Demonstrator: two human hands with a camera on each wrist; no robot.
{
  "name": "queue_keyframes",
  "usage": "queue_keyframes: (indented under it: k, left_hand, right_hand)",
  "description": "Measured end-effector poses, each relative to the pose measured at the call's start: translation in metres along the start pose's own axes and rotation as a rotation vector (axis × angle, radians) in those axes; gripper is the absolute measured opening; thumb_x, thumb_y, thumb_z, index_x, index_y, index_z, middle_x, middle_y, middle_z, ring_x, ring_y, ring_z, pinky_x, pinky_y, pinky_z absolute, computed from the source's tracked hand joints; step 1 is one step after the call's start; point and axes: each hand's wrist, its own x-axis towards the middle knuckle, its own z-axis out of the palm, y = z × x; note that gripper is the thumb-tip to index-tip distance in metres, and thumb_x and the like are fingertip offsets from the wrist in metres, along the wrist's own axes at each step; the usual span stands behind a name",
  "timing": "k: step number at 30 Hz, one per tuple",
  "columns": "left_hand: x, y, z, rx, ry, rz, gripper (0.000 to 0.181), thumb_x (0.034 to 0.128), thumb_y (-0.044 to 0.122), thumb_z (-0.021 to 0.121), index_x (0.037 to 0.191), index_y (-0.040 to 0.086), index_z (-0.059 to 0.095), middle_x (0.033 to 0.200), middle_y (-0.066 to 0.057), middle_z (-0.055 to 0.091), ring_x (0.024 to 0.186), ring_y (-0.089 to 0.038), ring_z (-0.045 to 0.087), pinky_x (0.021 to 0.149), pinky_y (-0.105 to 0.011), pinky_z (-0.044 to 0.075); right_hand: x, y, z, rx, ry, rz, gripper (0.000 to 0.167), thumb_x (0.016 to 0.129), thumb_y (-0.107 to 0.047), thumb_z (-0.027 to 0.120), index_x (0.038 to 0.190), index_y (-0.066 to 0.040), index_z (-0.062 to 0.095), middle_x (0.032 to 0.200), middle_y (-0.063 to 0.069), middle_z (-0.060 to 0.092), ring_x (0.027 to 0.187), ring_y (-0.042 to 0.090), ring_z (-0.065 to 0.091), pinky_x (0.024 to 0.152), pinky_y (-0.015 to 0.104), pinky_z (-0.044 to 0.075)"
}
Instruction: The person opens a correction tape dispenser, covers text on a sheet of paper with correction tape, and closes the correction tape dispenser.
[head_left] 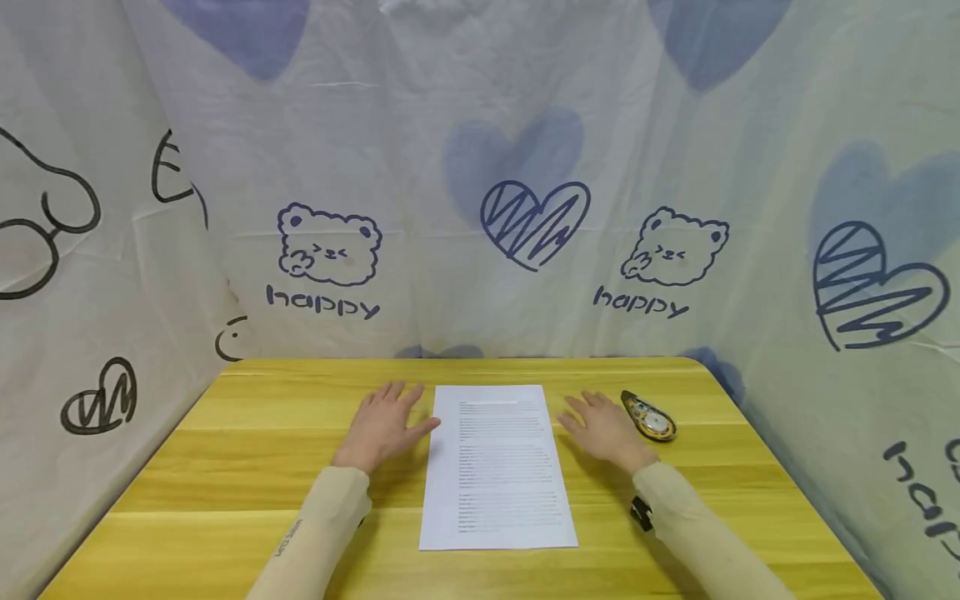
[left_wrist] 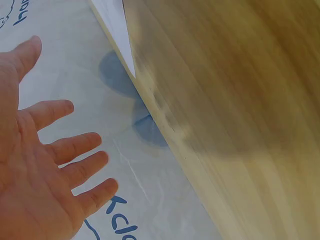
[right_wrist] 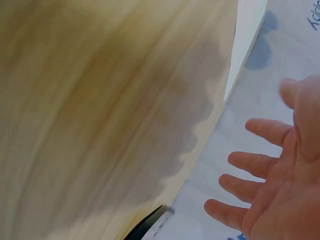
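Paper [head_left: 495, 475], one sheet, white, printed with lines of text: flat on the tabletop [head_left: 225, 500], near its middle. Left grip [head_left: 384, 427]: released, fingers spread, palm down, above the tabletop; thumb tip overlaps the paper's left edge in the head view. Right grip [head_left: 603, 427]: released, palm down, fingers apart, just beside the paper's right edge. Correction tape [head_left: 649, 417], one, dark and yellow: on the tabletop, just right of the right grip. Cloth [head_left: 420, 100], pale, hearts and bears: behind.
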Motion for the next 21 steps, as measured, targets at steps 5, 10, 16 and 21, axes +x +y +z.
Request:
queue_keyframes:
  k: [5, 10, 16, 21]
  left_hand:
    - [0.005, 0.004, 0.002, 0.011, 0.007, 0.009, 0.068, 0.0957, 0.055, 0.053, 0.147, 0.01, 0.045, 0.148, -0.024, 0.044, 0.138, -0.047, 0.038, 0.11, -0.062, 0.034]
    - [0.007, 0.008, 0.004, 0.011, 0.011, 0.0, 0.065, 0.0958, 0.052, 0.055, 0.144, 0.009, 0.049, 0.142, -0.024, 0.05, 0.129, -0.047, 0.048, 0.105, -0.061, 0.041]
    - [0.008, 0.01, 0.004, 0.023, 0.014, -0.004, 0.064, 0.096, 0.052, 0.055, 0.143, 0.008, 0.051, 0.135, -0.024, 0.056, 0.118, -0.043, 0.057, 0.1, -0.056, 0.047]
    - [0.01, 0.008, 0.007, 0.035, 0.03, 0.015, 0.061, 0.0968, 0.05, 0.055, 0.14, 0.007, 0.054, 0.13, -0.022, 0.06, 0.114, -0.04, 0.06, 0.096, -0.054, 0.05]
  right_hand:
    - [0.001, 0.015, -0.003, 0.006, 0.027, 0.03, 0.054, 0.101, -0.041, 0.049, 0.141, -0.005, 0.052, 0.146, 0.028, 0.045, 0.133, 0.048, 0.043, 0.107, 0.063, 0.036]
    - [0.001, 0.029, -0.006, 0.008, 0.055, 0.07, 0.053, 0.101, -0.038, 0.052, 0.139, -0.002, 0.053, 0.141, 0.031, 0.048, 0.129, 0.049, 0.047, 0.104, 0.063, 0.04]
    - [-0.002, 0.042, -0.01, 0.001, 0.024, 0.181, 0.058, 0.099, -0.037, 0.053, 0.144, -0.001, 0.046, 0.146, 0.035, 0.039, 0.131, 0.056, 0.037, 0.102, 0.074, 0.03]
    - [-0.003, 0.053, -0.017, 0.035, -0.06, 0.274, 0.069, 0.097, -0.042, 0.053, 0.147, 0.002, 0.037, 0.148, 0.038, 0.031, 0.134, 0.059, 0.028, 0.1, 0.08, 0.022]
